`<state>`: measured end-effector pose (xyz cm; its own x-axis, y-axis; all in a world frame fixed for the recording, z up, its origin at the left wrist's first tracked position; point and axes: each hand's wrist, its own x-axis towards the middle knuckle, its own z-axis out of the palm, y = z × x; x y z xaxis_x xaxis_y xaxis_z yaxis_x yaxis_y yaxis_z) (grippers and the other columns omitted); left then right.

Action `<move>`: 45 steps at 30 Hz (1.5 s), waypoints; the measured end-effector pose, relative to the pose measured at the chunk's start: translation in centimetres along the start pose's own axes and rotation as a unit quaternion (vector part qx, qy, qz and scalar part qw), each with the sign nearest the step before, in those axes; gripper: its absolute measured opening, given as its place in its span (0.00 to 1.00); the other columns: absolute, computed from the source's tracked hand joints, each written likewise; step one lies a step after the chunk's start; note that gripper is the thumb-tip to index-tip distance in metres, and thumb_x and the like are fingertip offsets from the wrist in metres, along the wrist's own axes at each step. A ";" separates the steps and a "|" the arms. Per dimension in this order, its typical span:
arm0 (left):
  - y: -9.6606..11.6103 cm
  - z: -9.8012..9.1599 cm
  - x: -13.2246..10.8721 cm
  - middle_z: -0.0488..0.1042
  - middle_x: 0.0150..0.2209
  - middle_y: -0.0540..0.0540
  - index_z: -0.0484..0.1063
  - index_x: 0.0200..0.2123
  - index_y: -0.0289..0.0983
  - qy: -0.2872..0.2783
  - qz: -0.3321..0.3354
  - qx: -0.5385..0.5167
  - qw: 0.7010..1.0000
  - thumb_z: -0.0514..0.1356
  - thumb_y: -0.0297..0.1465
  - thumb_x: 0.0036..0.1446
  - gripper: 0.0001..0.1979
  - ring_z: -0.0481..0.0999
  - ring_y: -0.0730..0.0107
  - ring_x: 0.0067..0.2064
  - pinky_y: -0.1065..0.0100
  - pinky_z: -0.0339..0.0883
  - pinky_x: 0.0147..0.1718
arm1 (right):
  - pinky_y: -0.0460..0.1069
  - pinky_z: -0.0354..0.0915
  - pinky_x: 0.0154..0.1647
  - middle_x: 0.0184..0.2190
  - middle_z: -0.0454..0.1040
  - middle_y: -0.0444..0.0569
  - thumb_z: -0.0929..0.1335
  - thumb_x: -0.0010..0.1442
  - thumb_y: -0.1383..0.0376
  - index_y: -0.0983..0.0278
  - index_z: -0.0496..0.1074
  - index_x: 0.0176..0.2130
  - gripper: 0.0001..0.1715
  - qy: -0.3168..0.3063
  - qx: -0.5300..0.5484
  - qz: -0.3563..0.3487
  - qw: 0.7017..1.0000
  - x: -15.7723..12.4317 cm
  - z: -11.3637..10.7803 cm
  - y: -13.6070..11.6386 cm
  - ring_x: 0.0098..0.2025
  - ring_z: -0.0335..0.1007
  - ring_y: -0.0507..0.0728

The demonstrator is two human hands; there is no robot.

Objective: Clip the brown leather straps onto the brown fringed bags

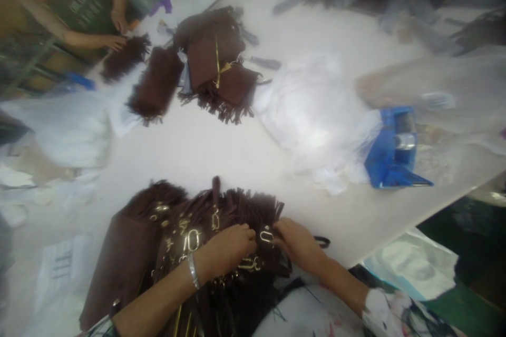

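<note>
Dark brown fringed pieces with gold metal clasps (193, 240) lie heaped at the table's near edge, below the middle of the view. My left hand (233, 246), with a silver bracelet on its wrist, rests on the heap with its fingers curled; what they hold, if anything, is hidden. Just right of it, my right hand (296, 242) has its fingers bent at the right side of the heap, beside a metal clasp (266, 236). Blur hides its fingertips. A smooth brown bag (122, 258) lies left of the heap.
On the white table (190, 147), more brown fringed bags (213, 47) lie at the back. White plastic bags (312, 110) and a blue box (395, 147) stand to the right. At the upper left, another person's hands (114, 39) touch a brown fringed piece (125, 58).
</note>
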<state>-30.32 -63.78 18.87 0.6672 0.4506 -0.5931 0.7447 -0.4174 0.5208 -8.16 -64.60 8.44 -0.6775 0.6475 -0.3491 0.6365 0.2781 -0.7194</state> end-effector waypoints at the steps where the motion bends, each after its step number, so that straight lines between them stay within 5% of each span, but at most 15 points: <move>1: -0.2 0.2 -0.1 0.76 0.35 0.47 0.73 0.33 0.39 -0.014 0.009 -0.013 1.000 0.56 0.23 0.59 0.08 0.73 0.65 0.39 0.67 0.65 0.40 | 0.52 0.61 0.44 0.41 0.70 0.51 0.66 0.62 0.63 0.63 0.67 0.43 0.09 -0.013 -0.015 -0.016 1.000 -0.2 0.0 -0.2 0.44 0.65 0.59; 5: -0.8 0.3 -0.8 0.78 0.32 0.50 0.75 0.33 0.40 -0.050 0.023 -0.071 0.996 0.57 0.20 0.53 0.11 0.76 0.66 0.35 0.69 0.66 0.34 | 0.53 0.60 0.46 0.40 0.70 0.52 0.67 0.59 0.68 0.64 0.68 0.40 0.07 -0.047 -0.060 -0.023 0.997 0.1 -0.1 -0.7 0.45 0.64 0.61; 10: -0.7 -0.3 -1.4 0.79 0.32 0.52 0.76 0.33 0.43 -0.072 -0.002 -0.148 0.986 0.56 0.19 0.51 0.14 0.77 0.70 0.34 0.73 0.65 0.32 | 0.50 0.59 0.39 0.36 0.70 0.48 0.63 0.63 0.65 0.62 0.64 0.36 0.03 -0.020 0.049 0.014 0.998 0.0 -1.6 -1.1 0.38 0.66 0.57; 16: 0.5 -0.5 -0.5 0.77 0.33 0.46 0.66 0.47 0.37 -0.007 -0.182 -0.062 0.981 0.59 0.30 0.54 0.15 0.77 0.59 0.36 0.68 0.66 0.31 | 0.46 0.59 0.31 0.28 0.72 0.40 0.61 0.64 0.64 0.60 0.62 0.37 0.03 -0.077 0.340 0.030 0.937 -0.2 -2.6 -3.5 0.29 0.68 0.51; 19: 0.9 -0.7 -0.4 0.76 0.33 0.46 0.65 0.44 0.38 -0.021 -0.173 -0.038 0.984 0.59 0.35 0.57 0.12 0.78 0.59 0.37 0.68 0.66 0.33 | 0.46 0.59 0.31 0.27 0.72 0.40 0.61 0.64 0.63 0.61 0.64 0.36 0.05 -0.061 0.349 0.021 0.935 0.1 -2.1 -4.4 0.29 0.68 0.51; 23: 1.2 -0.4 -0.4 0.75 0.29 0.43 0.67 0.36 0.36 -0.037 -0.144 0.026 0.988 0.53 0.26 0.60 0.04 0.78 0.58 0.35 0.65 0.68 0.35 | 0.46 0.59 0.31 0.26 0.72 0.41 0.63 0.62 0.59 0.62 0.66 0.34 0.09 -0.044 0.359 0.036 0.932 0.4 -1.5 -5.0 0.29 0.68 0.52; 29: 1.5 0.0 -0.6 0.76 0.31 0.44 0.66 0.38 0.36 -0.040 -0.133 0.038 0.990 0.55 0.21 0.56 0.07 0.78 0.59 0.34 0.63 0.71 0.36 | 0.43 0.57 0.21 0.23 0.70 0.40 0.66 0.58 0.48 0.64 0.67 0.36 0.21 -0.165 0.561 0.153 0.796 0.7 -0.2 -4.4 0.21 0.61 0.47; 33: 1.8 -0.3 -0.9 0.76 0.35 0.44 0.64 0.41 0.36 -0.060 -0.121 0.029 0.990 0.59 0.23 0.55 0.10 0.77 0.58 0.37 0.62 0.71 0.38 | 0.41 0.53 0.19 0.21 0.69 0.40 0.70 0.54 0.47 0.65 0.67 0.30 0.23 -0.212 0.614 0.179 0.739 0.7 0.6 -3.8 0.18 0.57 0.45; 45: 1.8 0.2 -1.1 0.75 0.36 0.46 0.63 0.41 0.38 -0.064 -0.121 0.049 0.989 0.58 0.21 0.53 0.13 0.77 0.57 0.36 0.58 0.72 0.36 | 0.41 0.48 0.18 0.25 0.69 0.41 0.72 0.50 0.55 0.67 0.71 0.33 0.17 -0.175 0.724 0.190 0.640 0.1 1.6 -4.7 0.19 0.55 0.44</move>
<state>-29.73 -65.19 20.40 0.4570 0.4465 -0.7692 0.8739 -0.3865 0.2949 -11.78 -67.02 10.78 -0.7777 0.2030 -0.5949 -0.0564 -0.9651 -0.2556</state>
